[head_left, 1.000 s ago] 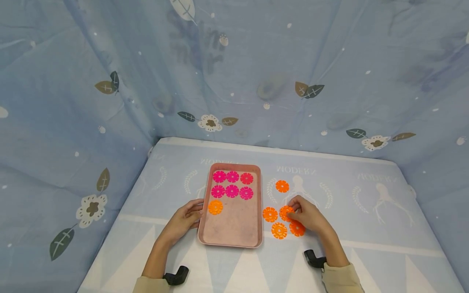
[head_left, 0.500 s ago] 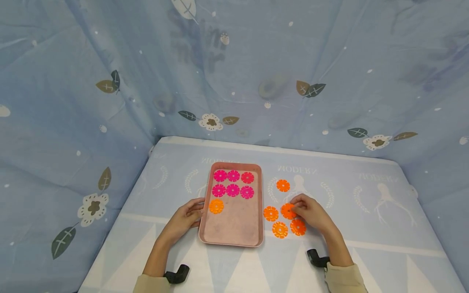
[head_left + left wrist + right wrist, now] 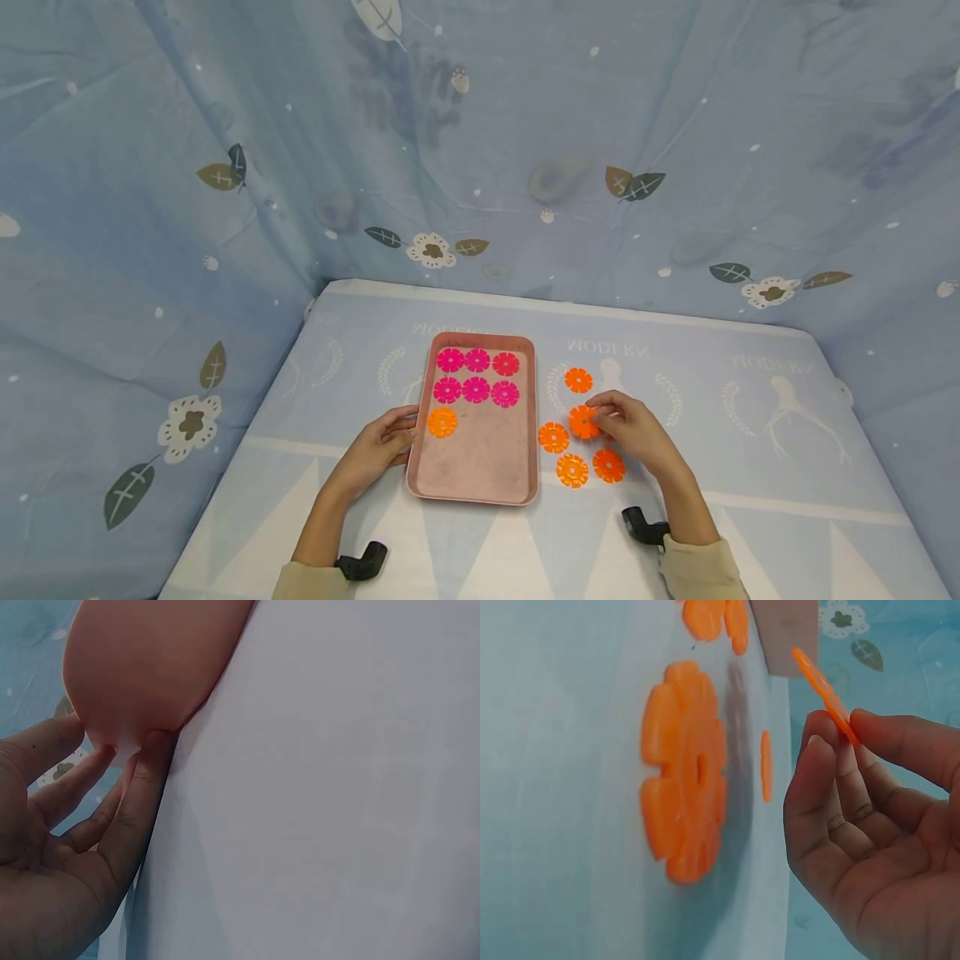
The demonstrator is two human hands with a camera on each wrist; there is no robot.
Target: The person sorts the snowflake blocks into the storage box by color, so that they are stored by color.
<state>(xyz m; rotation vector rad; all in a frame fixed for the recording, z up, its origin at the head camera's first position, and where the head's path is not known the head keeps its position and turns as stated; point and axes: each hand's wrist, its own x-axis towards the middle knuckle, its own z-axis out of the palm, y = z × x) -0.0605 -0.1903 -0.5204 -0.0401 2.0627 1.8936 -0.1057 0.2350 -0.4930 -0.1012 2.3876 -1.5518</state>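
My right hand (image 3: 633,429) pinches an orange notched flower-shaped plastic disc (image 3: 582,422) between thumb and fingers. In the right wrist view that disc (image 3: 821,686) is edge-on and tilted above the table. Around it on the table lie several similar orange discs, among them one disc (image 3: 553,437) by the tray and another disc (image 3: 608,466) near my wrist. My left hand (image 3: 382,446) touches the left side of the pink tray (image 3: 472,479) with fairly straight fingers. In the left wrist view its fingertips meet the tray's outer wall (image 3: 150,667).
Inside the tray, two rows of pink discs (image 3: 476,390) sit at the far end, with one lighter orange disc (image 3: 442,422) below them at left. A patterned cloth (image 3: 750,442) covers the table. Blue printed curtains (image 3: 525,125) enclose the back and sides.
My right hand has lifted the orange disc and carried it slightly away from me and left, apart from the lower disc beside it. The left hand and tray hold their place.
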